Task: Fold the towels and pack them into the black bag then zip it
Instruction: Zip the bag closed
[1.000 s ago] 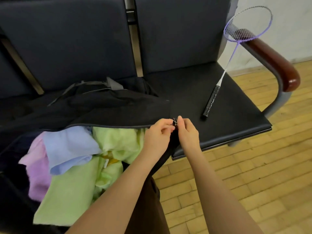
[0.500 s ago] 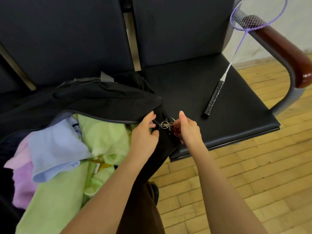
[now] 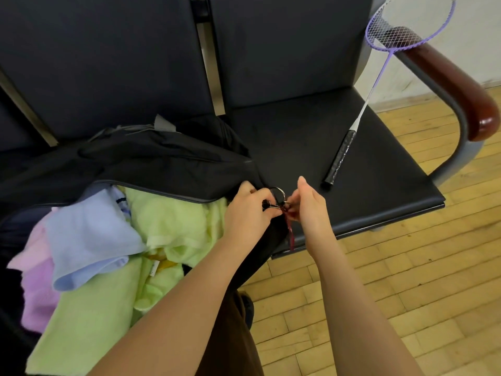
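Metal key ring [image 3: 278, 195] now fully exposed; we pinch it with left hand [image 3: 248, 213] and right hand [image 3: 309, 206] at the bag [image 3: 162, 164] end, towels [image 3: 168, 221] unzipped.

Purple badminton racket [image 3: 360, 115] across black chair seat [image 3: 379, 169], head leaning on brown wooden armrest [image 3: 455, 77]; wood parquet floor [image 3: 393, 280] below.

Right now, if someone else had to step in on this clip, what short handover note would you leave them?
Left hand pinches the zipper pull at the black bag's right end. Right hand pinches the key ring and red tassel clipped there.
Green towels, blue towel and pink towel spill loosely out of the open bag on the chair seat.
Done: nothing looks folded.
Left: fold, pack, zip.
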The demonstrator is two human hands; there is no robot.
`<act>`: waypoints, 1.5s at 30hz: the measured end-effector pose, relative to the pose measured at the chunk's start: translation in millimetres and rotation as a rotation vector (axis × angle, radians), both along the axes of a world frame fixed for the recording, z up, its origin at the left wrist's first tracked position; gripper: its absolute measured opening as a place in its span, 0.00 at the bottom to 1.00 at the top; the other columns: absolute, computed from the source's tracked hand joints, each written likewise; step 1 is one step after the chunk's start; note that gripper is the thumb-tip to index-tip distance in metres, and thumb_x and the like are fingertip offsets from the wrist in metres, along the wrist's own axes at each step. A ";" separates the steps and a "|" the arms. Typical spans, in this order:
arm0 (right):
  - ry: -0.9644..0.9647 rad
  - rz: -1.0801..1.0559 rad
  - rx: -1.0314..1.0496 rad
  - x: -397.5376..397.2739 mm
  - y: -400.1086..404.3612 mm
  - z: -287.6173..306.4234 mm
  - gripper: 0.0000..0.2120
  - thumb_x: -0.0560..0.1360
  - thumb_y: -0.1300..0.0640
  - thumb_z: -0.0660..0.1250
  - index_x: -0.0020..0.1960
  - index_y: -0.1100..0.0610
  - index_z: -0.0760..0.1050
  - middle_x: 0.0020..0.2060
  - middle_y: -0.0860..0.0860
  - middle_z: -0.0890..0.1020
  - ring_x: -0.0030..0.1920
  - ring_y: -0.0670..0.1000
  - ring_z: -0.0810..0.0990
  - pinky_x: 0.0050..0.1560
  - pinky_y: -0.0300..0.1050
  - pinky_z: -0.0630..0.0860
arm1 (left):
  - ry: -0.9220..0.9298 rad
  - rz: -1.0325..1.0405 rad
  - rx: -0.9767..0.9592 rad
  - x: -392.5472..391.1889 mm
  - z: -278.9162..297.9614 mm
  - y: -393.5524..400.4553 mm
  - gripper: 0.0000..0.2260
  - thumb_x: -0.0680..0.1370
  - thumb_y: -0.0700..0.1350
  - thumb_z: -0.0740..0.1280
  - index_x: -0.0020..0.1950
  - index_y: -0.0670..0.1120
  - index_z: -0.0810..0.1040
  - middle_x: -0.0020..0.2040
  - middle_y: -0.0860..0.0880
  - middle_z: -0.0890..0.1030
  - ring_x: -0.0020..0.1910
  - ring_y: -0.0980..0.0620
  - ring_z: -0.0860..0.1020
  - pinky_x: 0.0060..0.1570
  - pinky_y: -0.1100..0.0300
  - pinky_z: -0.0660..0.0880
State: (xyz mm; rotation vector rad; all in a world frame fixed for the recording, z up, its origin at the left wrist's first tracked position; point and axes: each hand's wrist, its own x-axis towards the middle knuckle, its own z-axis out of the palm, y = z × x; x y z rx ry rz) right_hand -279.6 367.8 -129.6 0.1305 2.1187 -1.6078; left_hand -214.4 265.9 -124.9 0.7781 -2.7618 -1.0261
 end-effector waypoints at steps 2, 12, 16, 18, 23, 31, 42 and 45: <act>0.007 0.001 0.027 -0.2 4.0 2.1 0.23 0.75 0.37 0.55 0.31 0.52 0.73 0.39 0.55 0.82 0.47 0.58 0.81 0.57 0.63 0.77 | 0.063 -0.006 0.063 2.6 -1.6 -3.8 0.06 0.71 0.49 0.74 0.45 0.49 0.81 0.41 0.54 0.68 0.38 0.57 0.69 0.41 0.64 0.67; 0.058 0.179 0.065 4.0 4.0 10.9 0.21 0.81 0.44 0.56 0.44 0.56 0.82 0.40 0.53 0.85 0.42 0.50 0.82 0.50 0.49 0.80 | 0.029 0.136 0.359 16.2 -2.6 -12.8 0.10 0.77 0.52 0.66 0.43 0.47 0.78 0.37 0.52 0.82 0.38 0.55 0.81 0.44 0.57 0.78; 0.039 0.210 0.092 13.6 -2.4 7.7 0.19 0.81 0.45 0.57 0.44 0.53 0.82 0.42 0.48 0.85 0.45 0.48 0.83 0.54 0.48 0.77 | 0.044 0.253 0.442 19.2 -4.0 -11.3 0.06 0.75 0.44 0.71 0.46 0.42 0.78 0.40 0.46 0.83 0.37 0.51 0.81 0.44 0.55 0.80; 0.074 0.211 0.103 11.5 -1.8 9.3 0.16 0.81 0.45 0.58 0.44 0.50 0.81 0.42 0.46 0.84 0.48 0.48 0.82 0.57 0.49 0.77 | 0.065 0.266 0.571 23.4 -0.3 -12.8 0.05 0.76 0.41 0.70 0.48 0.44 0.75 0.44 0.46 0.82 0.37 0.55 0.80 0.39 0.63 0.78; 0.122 0.367 0.108 4.5 -1.4 18.3 0.12 0.76 0.43 0.65 0.47 0.50 0.81 0.39 0.43 0.81 0.47 0.47 0.79 0.56 0.49 0.77 | 0.229 0.145 0.652 35.4 25.4 -25.5 0.07 0.76 0.36 0.67 0.45 0.47 0.73 0.39 0.49 0.80 0.35 0.58 0.77 0.36 0.67 0.74; 0.031 0.400 -0.032 12.2 -23.8 32.3 0.13 0.78 0.49 0.67 0.46 0.59 0.83 0.38 0.51 0.84 0.41 0.46 0.82 0.40 0.35 0.77 | 0.235 0.032 0.669 45.3 31.1 -43.1 0.11 0.75 0.32 0.66 0.42 0.47 0.71 0.40 0.45 0.80 0.37 0.53 0.78 0.41 0.60 0.72; 0.143 0.160 0.163 -1.7 -41.7 11.5 0.19 0.80 0.55 0.63 0.30 0.52 0.67 0.30 0.50 0.71 0.34 0.50 0.69 0.39 0.46 0.66 | 0.161 0.088 0.531 28.3 24.6 -50.4 0.13 0.73 0.35 0.71 0.40 0.51 0.70 0.38 0.48 0.80 0.40 0.48 0.80 0.45 0.53 0.76; 0.224 0.156 0.290 -11.3 -41.4 8.0 0.13 0.81 0.54 0.60 0.39 0.56 0.72 0.45 0.58 0.78 0.45 0.56 0.75 0.49 0.50 0.73 | 0.095 0.080 0.416 30.8 29.8 -55.1 0.14 0.73 0.36 0.71 0.39 0.52 0.69 0.37 0.51 0.77 0.38 0.53 0.76 0.41 0.63 0.73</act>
